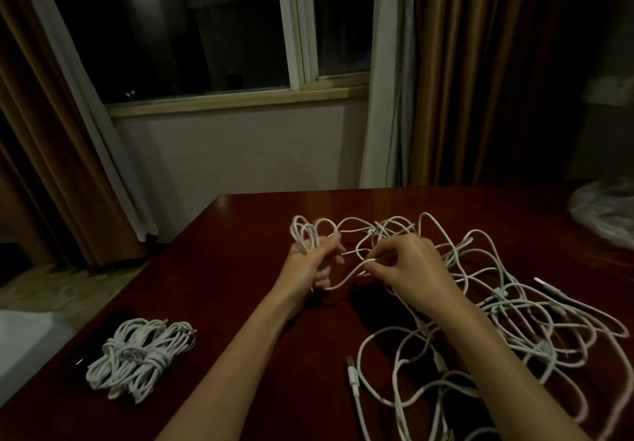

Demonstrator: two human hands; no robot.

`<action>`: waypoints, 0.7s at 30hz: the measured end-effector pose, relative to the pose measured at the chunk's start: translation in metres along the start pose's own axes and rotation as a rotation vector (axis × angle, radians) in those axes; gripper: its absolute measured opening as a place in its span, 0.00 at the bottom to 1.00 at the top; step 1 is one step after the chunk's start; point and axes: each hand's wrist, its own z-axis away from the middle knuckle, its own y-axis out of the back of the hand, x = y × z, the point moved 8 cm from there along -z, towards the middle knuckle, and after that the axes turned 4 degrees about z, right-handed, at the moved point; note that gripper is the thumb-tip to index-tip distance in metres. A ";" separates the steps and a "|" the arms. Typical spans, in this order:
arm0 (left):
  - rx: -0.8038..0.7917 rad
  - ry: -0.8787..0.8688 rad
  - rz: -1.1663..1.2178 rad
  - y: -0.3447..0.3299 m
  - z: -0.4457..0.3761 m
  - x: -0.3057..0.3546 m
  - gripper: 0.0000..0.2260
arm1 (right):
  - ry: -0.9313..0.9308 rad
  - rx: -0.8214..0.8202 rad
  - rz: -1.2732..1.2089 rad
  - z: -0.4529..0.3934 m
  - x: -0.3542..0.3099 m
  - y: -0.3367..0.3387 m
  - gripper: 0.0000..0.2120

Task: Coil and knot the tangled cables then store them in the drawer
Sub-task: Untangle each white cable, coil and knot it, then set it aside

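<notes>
Tangled cables (514, 320), white, are spread over the right half of the dark red worktop (240, 234). Several loops of one cable (305, 234) are gripped in the left hand (310, 262), fingers curled round them. A strand running from those loops is pinched by the right hand (404, 262), just beside the left. Two coiled, knotted bundles (140, 358) are seen near the worktop's left edge. A crumpled plastic bag (607, 210) is noted far right.

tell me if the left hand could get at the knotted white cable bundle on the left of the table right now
Probably not right away: the left hand holds white cable loops. The knotted white cable bundle lies on the dark red wooden table, with nothing between them.
</notes>
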 end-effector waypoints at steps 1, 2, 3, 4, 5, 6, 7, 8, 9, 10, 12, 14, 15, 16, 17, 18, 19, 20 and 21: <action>-0.066 -0.003 -0.072 -0.009 0.004 0.000 0.11 | -0.015 0.029 -0.032 0.000 0.002 0.003 0.05; -0.131 -0.006 -0.134 -0.016 0.008 -0.001 0.11 | -0.030 0.046 -0.058 0.000 0.004 0.004 0.04; -0.199 -0.008 -0.182 -0.024 0.012 -0.002 0.11 | -0.040 0.050 -0.071 0.000 0.005 0.005 0.04; -0.262 -0.002 -0.221 -0.030 0.015 -0.003 0.12 | -0.045 0.045 -0.072 -0.001 0.006 0.004 0.05; -0.305 0.012 -0.244 -0.033 0.018 -0.004 0.15 | -0.048 0.041 -0.068 -0.001 0.006 0.004 0.07; -0.321 0.034 -0.249 -0.034 0.018 -0.006 0.18 | -0.052 0.041 -0.069 -0.001 0.006 0.005 0.08; -0.314 0.057 -0.238 -0.033 0.018 -0.007 0.19 | -0.058 0.044 -0.081 -0.001 0.006 0.005 0.08; -0.293 0.076 -0.215 -0.031 0.016 -0.007 0.18 | -0.062 0.047 -0.102 -0.001 0.006 0.005 0.07; -0.272 0.087 -0.183 -0.029 0.015 -0.007 0.17 | -0.069 0.041 -0.127 0.000 0.006 0.004 0.08; -0.257 0.090 -0.149 -0.028 0.014 -0.007 0.16 | -0.073 0.031 -0.150 0.000 0.005 0.003 0.08; -0.232 0.079 -0.085 -0.028 0.011 -0.007 0.16 | -0.073 0.009 -0.183 -0.001 0.003 0.002 0.11; -0.164 0.073 0.006 -0.023 0.006 -0.007 0.15 | -0.081 -0.019 -0.223 0.000 0.003 0.000 0.13; -0.116 0.068 0.064 -0.018 0.003 -0.007 0.14 | -0.089 -0.032 -0.232 0.000 0.004 -0.001 0.13; -0.066 0.056 0.124 -0.011 0.000 -0.007 0.14 | -0.090 -0.039 -0.223 0.000 0.005 -0.002 0.12; -0.023 0.042 0.185 -0.004 -0.002 -0.004 0.13 | -0.081 -0.043 -0.191 0.000 0.005 -0.003 0.12; 0.015 0.029 0.241 0.004 -0.005 -0.003 0.13 | -0.067 -0.049 -0.149 0.000 0.005 -0.005 0.11; 0.046 0.024 0.293 0.010 -0.006 -0.002 0.13 | -0.054 -0.051 -0.109 -0.001 0.004 -0.006 0.10; 0.071 0.029 0.332 0.015 -0.008 -0.003 0.14 | -0.047 -0.048 -0.079 -0.001 0.005 -0.006 0.10; 0.089 0.037 0.358 0.017 -0.009 -0.004 0.14 | -0.046 -0.043 -0.058 -0.001 0.006 -0.006 0.09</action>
